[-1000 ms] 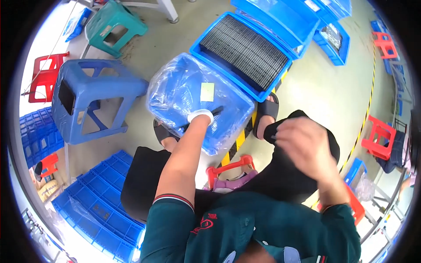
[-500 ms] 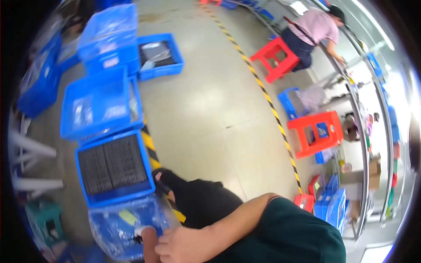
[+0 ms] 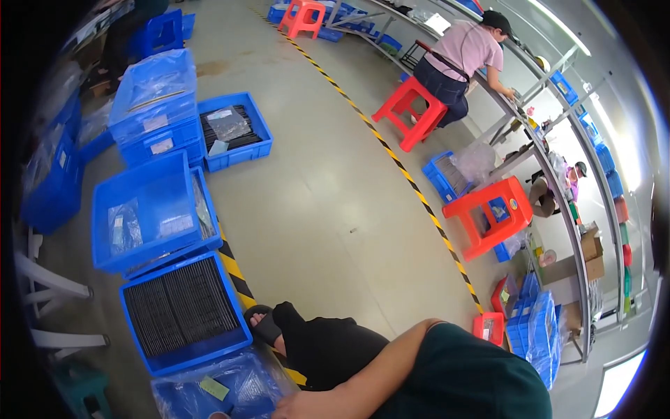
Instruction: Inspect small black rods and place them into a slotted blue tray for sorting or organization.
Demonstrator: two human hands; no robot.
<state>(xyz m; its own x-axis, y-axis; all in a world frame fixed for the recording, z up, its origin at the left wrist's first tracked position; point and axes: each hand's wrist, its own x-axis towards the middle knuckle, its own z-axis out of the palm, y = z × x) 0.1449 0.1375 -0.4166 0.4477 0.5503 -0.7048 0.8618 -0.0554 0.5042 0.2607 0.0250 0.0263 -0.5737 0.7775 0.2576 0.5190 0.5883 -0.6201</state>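
Note:
My right hand (image 3: 301, 406) is at the bottom edge, beside a plastic-lined blue crate (image 3: 174, 399); its fingers are cut off by the frame. A small skin-coloured sliver, perhaps my left hand (image 3: 219, 415), shows at the lower rim over the same crate. Whether either hand holds anything is hidden. On the crate's clear film lies a yellow-green paper slip (image 3: 213, 387). Just beyond stands a blue crate (image 3: 162, 362) filled with two rows of thin dark strips (image 3: 183, 304).
More blue crates (image 3: 143, 188) stand along the left, some stacked. White stool legs (image 3: 63, 340) jut in at the left. Striped floor tape (image 3: 391, 155) runs along the aisle. At right, a person in pink (image 3: 462, 49) works at a bench by red stools (image 3: 488, 216).
My view has shifted, so the crates sit lower in the picture. Both hands have dropped toward the lower edge, and the white and black bits seen by the fingers are out of view.

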